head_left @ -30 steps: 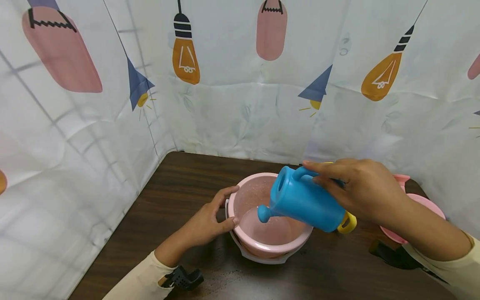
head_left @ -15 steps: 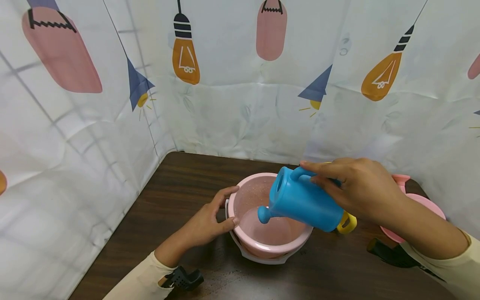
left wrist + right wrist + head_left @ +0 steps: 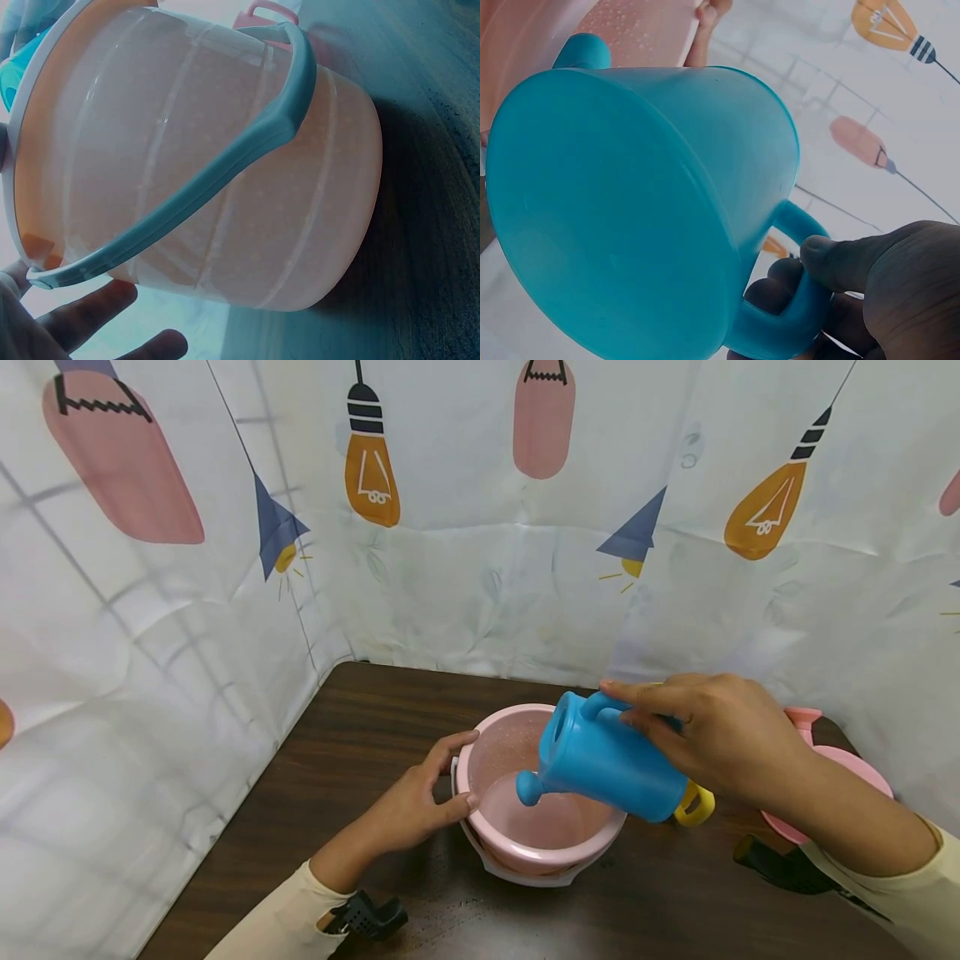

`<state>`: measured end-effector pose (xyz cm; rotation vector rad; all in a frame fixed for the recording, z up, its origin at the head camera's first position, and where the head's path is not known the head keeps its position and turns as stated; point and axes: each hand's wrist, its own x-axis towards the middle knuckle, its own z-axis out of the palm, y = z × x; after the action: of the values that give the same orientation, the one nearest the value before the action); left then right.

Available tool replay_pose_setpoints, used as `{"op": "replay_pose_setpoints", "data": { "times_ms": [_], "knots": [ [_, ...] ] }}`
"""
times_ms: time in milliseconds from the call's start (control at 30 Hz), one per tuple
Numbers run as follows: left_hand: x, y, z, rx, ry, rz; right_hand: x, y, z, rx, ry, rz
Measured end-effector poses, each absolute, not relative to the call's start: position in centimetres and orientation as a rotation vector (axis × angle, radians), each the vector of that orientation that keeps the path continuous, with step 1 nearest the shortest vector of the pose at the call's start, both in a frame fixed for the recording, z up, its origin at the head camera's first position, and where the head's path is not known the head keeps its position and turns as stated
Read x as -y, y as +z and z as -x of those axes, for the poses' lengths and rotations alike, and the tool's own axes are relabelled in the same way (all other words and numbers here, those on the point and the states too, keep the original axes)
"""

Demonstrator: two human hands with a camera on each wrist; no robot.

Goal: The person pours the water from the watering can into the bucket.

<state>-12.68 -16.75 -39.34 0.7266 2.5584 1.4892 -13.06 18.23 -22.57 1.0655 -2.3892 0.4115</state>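
One watering can | spout left, long axis tilted | right grip clasps handle | left grip holds bucket

The left sleeve is plain cream, with a curved black clip at its cuff, and the right sleeve, cream too, bears a black, round-ended mount.
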Motion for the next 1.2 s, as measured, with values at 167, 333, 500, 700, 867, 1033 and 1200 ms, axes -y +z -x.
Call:
{"op": "replay_pose_setpoints", "data": {
  "times_ms": [167, 333, 500, 700, 867, 1033, 1200],
  "knots": [
    [16.7, -39.2, 12.6, -2.564, 1.485, -0.727, -18.2, -22.6, 13.1, 2.389, 0.413, -1.066],
    [16.7, -39.3, 12.6, -2.563, 1.489, -0.730, -18.2, -22.6, 13.0, 2.399, 0.409, -1.059],
    [16.7, -39.4, 12.7, -2.561, 1.492, -0.734, -18.1, -22.5, 13.0, 2.404, 0.408, -1.052],
    [16.8, -39.4, 12.7, -2.561, 1.488, -0.741, -18.3, -22.6, 13.1, 2.393, 0.413, -1.049],
    [16.7, -39.4, 12.7, -2.559, 1.492, -0.743, -18.6, -22.7, 13.2, 2.366, 0.434, -1.055],
    [16.7, -39.4, 12.7, -2.563, 1.493, -0.744, -19.1, -22.9, 13.3, 2.358, 0.436, -1.056],
    [16.7, -39.3, 12.7, -2.570, 1.494, -0.754, -19.6, -23.0, 13.1, 2.372, 0.414, -1.041]
  ]
}}
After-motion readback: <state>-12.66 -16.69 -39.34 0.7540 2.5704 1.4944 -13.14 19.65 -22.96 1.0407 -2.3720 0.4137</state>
